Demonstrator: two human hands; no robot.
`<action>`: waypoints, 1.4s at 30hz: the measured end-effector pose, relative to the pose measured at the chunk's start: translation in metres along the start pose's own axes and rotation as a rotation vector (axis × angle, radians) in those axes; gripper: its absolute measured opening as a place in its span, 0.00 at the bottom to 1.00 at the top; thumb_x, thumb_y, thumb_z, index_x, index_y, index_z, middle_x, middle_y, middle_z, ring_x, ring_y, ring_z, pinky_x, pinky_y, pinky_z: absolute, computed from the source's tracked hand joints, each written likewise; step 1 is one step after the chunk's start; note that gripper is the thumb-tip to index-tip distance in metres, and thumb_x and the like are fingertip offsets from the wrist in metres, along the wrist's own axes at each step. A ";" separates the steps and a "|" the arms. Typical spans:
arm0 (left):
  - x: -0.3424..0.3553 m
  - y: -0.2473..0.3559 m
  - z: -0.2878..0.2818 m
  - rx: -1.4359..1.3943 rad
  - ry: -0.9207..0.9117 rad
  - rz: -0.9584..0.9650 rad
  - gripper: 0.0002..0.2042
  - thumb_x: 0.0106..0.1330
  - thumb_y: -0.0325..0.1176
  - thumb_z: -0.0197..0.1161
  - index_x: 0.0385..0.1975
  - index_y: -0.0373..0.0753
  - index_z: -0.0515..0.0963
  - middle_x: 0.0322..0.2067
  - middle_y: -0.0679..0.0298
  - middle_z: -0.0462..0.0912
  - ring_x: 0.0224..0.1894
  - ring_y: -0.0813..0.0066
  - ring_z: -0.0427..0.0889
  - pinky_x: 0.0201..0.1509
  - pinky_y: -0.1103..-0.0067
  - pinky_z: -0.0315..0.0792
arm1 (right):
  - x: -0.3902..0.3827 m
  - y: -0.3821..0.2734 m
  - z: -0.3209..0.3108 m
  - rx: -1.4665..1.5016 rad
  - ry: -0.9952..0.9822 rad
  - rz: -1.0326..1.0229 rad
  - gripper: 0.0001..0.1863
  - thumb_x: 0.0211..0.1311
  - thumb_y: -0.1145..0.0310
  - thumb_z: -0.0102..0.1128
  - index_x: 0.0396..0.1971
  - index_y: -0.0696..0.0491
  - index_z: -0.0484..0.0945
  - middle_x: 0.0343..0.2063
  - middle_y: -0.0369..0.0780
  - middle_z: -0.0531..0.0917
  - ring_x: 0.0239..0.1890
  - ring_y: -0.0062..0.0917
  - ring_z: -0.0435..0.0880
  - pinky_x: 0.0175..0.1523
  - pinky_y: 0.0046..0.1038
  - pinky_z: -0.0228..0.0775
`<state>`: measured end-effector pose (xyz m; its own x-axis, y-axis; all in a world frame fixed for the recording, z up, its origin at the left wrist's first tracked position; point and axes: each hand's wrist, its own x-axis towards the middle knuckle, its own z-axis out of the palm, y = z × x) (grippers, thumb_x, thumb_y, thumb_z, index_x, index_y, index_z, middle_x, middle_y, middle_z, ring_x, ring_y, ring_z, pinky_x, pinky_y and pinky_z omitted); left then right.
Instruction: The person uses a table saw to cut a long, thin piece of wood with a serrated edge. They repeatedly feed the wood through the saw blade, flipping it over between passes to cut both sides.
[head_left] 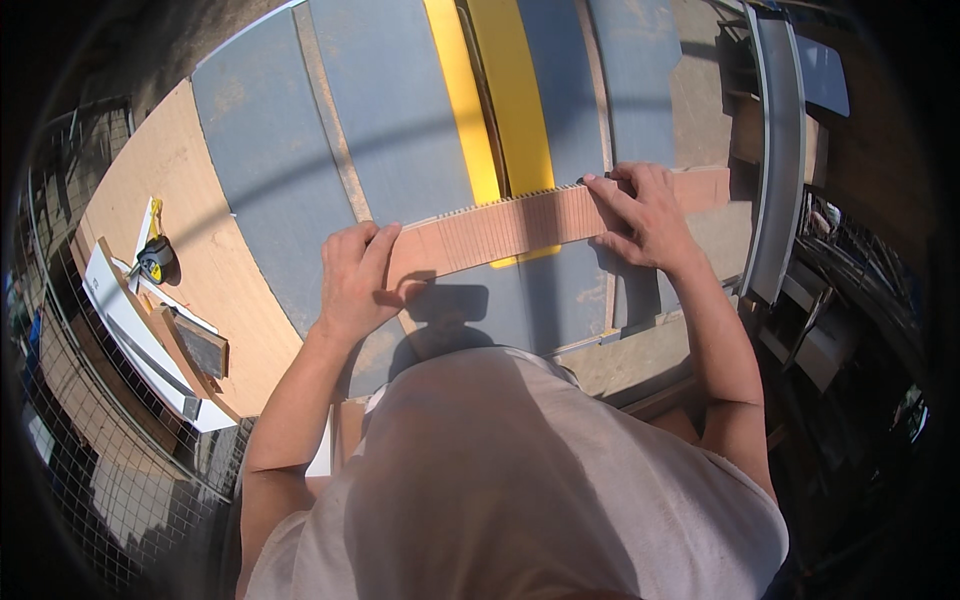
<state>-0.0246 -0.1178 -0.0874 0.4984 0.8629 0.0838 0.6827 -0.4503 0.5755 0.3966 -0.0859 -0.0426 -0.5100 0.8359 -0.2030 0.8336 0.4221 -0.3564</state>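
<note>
Wooden strip: a long, pale-brown piece spans left to right above the blue-grey worktop, across the yellow plates; many fine parallel lines mark its middle, and its upper edge there looks toothed.
Left hand: fingers bent over the strip's left end, thumb near its lower edge, closed on it; that end is covered by the hand, and the folded fingertips cannot be made out.
Right hand: closed on the strip toward the other end, index finger stretched along it, thumb lower down; the strip's tip shows beyond.
Dark spot: something small and black by the right fingertips, too little of it visible to name.
Yellow plates: two long bands with a dark slot between; the strip hides part of them, a yellow corner peeks out below, and the far ends are cut off.
Left side: a tape measure lies on a tan board, near a dark, wood-edged block.
Right side: a grey metal rail; the clutter beyond sinks into shadow.
Lower part: a pale shirt blocks the worktop's near edge.
</note>
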 end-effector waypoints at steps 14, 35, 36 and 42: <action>0.009 -0.007 -0.001 0.032 -0.003 -0.022 0.39 0.51 0.55 0.77 0.59 0.35 0.77 0.49 0.53 0.75 0.49 0.55 0.75 0.56 0.62 0.66 | 0.010 0.004 -0.002 0.008 -0.011 0.018 0.45 0.42 0.56 0.82 0.67 0.40 0.76 0.51 0.45 0.75 0.56 0.40 0.73 0.62 0.43 0.60; 0.050 -0.029 -0.008 0.059 0.073 -0.053 0.44 0.35 0.42 0.86 0.59 0.41 0.77 0.51 0.57 0.75 0.52 0.56 0.74 0.57 0.62 0.65 | 0.050 0.023 -0.008 -0.026 0.092 -0.001 0.45 0.40 0.58 0.82 0.66 0.40 0.76 0.49 0.43 0.75 0.55 0.40 0.73 0.61 0.42 0.61; 0.052 -0.030 -0.009 0.059 0.071 -0.063 0.44 0.34 0.42 0.86 0.59 0.41 0.77 0.51 0.57 0.75 0.52 0.56 0.74 0.57 0.62 0.65 | 0.052 0.026 -0.008 -0.030 0.091 -0.003 0.44 0.42 0.53 0.80 0.66 0.41 0.77 0.50 0.44 0.75 0.56 0.40 0.73 0.61 0.43 0.60; 0.069 -0.036 -0.014 0.078 0.058 -0.111 0.44 0.34 0.43 0.87 0.59 0.43 0.78 0.53 0.58 0.76 0.54 0.55 0.73 0.58 0.62 0.66 | 0.069 0.039 -0.010 -0.045 0.114 -0.022 0.44 0.44 0.42 0.74 0.65 0.42 0.79 0.50 0.45 0.76 0.56 0.41 0.73 0.62 0.43 0.60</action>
<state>-0.0225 -0.0385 -0.0906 0.3876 0.9191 0.0709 0.7728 -0.3659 0.5186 0.3962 -0.0085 -0.0609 -0.5029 0.8597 -0.0897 0.8325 0.4539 -0.3178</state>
